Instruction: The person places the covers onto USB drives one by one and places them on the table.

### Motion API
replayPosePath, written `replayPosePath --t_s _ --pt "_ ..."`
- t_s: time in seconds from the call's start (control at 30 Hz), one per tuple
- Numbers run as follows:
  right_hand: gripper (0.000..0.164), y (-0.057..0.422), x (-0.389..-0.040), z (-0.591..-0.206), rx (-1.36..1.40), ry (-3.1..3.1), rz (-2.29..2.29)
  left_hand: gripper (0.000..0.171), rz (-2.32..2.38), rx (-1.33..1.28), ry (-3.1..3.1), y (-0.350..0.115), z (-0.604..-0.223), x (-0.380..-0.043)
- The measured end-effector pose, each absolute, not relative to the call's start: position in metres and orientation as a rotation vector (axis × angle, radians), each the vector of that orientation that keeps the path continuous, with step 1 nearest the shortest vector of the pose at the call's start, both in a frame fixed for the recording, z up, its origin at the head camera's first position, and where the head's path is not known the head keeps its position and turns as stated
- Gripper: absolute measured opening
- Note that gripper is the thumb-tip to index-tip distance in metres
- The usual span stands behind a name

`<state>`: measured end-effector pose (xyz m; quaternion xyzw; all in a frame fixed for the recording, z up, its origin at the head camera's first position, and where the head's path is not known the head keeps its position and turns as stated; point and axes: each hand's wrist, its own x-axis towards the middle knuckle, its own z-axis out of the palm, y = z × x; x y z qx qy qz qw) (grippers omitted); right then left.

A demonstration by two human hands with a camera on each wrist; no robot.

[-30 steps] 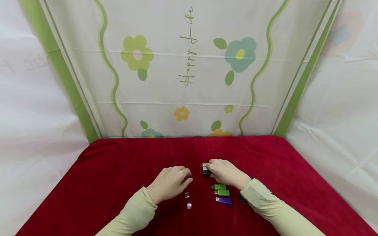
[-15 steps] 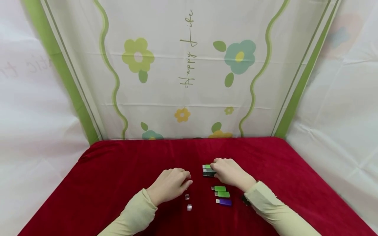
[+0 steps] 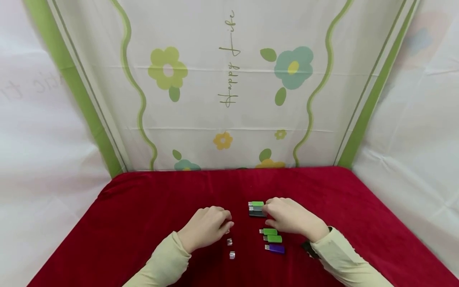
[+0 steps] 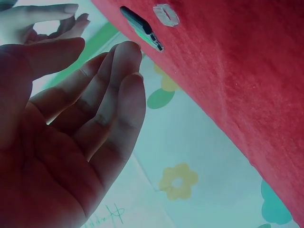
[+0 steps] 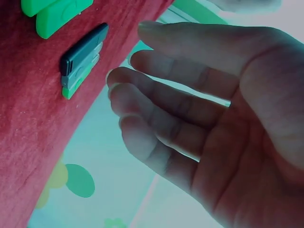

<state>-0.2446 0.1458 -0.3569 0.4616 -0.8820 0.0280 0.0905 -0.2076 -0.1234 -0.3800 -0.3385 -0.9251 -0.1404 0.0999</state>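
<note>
Three USB flash drives lie side by side in a row on the red cloth in the head view: a green one (image 3: 257, 203), a grey one (image 3: 256, 208) and a black one (image 3: 257, 214). My right hand (image 3: 292, 215) hovers just right of them. The right wrist view shows its fingers loosely bent, apart from the black flash drive (image 5: 85, 49) and holding nothing. To the left, my left hand (image 3: 208, 226) hangs over the cloth with relaxed fingers and nothing in its grasp. Nearer the body lie two small clear pieces (image 3: 230, 241); another is partly hidden under the left fingers.
Two more green flash drives (image 3: 274, 239) and a purple flash drive (image 3: 277, 249) lie below the right hand. A dark object (image 3: 309, 250) shows beside the right sleeve. A floral curtain (image 3: 222, 79) stands behind the red cloth (image 3: 143, 199).
My right hand has drawn back to the right from the group of three flash drives, leaving more of them uncovered. The left hand has barely moved.
</note>
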Motion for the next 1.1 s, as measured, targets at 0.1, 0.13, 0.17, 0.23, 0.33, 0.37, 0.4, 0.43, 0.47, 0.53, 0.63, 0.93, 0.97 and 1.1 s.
replayPosePath --t_s 0.1,0.13,0.17,0.23,0.33,0.37,0.4,0.43,0.47,0.53,0.63,0.93,0.97,1.1 --pt "0.027 0.146 -0.245 -0.356 1.389 -2.623 0.093 0.006 -0.408 -0.999 -2.729 -0.124 -0.380 -0.208" --pt "0.028 0.147 -0.245 -0.356 1.390 -2.624 0.099 0.006 -0.404 -1.000 -2.728 -0.124 -0.380 -0.208" --pt "0.030 0.147 -0.246 -0.355 1.390 -2.630 0.106 0.006 -0.404 -1.001 -2.728 -0.124 -0.379 -0.209" --pt "0.034 0.147 -0.247 -0.355 1.396 -2.651 0.122 0.006 -0.397 -0.999 -2.735 -0.125 -0.378 -0.209" --pt "0.031 0.148 -0.249 -0.357 1.411 -2.673 0.146 0.006 -0.390 -0.997 -2.748 -0.125 -0.377 -0.209" --pt "0.030 0.148 -0.249 -0.359 1.413 -2.683 0.151 0.006 -0.392 -0.999 -2.754 -0.125 -0.377 -0.208" --pt "0.030 0.149 -0.250 -0.360 1.417 -2.686 0.152 0.006 -0.392 -1.002 -2.758 -0.125 -0.377 -0.208" --pt "0.030 0.149 -0.250 -0.362 1.421 -2.686 0.151 0.006 -0.398 -1.005 -2.762 -0.125 -0.377 -0.208" --pt "0.032 0.149 -0.250 -0.363 1.424 -2.687 0.144 0.007 -0.400 -1.007 -2.763 -0.124 -0.377 -0.208" --pt "0.039 0.148 -0.250 -0.367 1.441 -2.686 0.133 0.007 -0.411 -1.010 -2.769 -0.123 -0.377 -0.207" --pt "0.049 0.146 -0.249 -0.371 1.478 -2.686 0.134 0.008 -0.423 -1.009 -2.781 -0.121 -0.376 -0.205" --pt "0.050 0.142 -0.246 -0.372 1.480 -2.725 0.162 0.009 -0.428 -1.014 -2.802 -0.118 -0.371 -0.202" --pt "0.049 0.142 -0.245 -0.372 1.485 -2.731 0.172 0.009 -0.433 -1.016 -2.806 -0.118 -0.371 -0.201" --pt "0.045 0.141 -0.245 -0.373 1.497 -2.751 0.187 0.009 -0.426 -1.023 -2.807 -0.118 -0.370 -0.199"
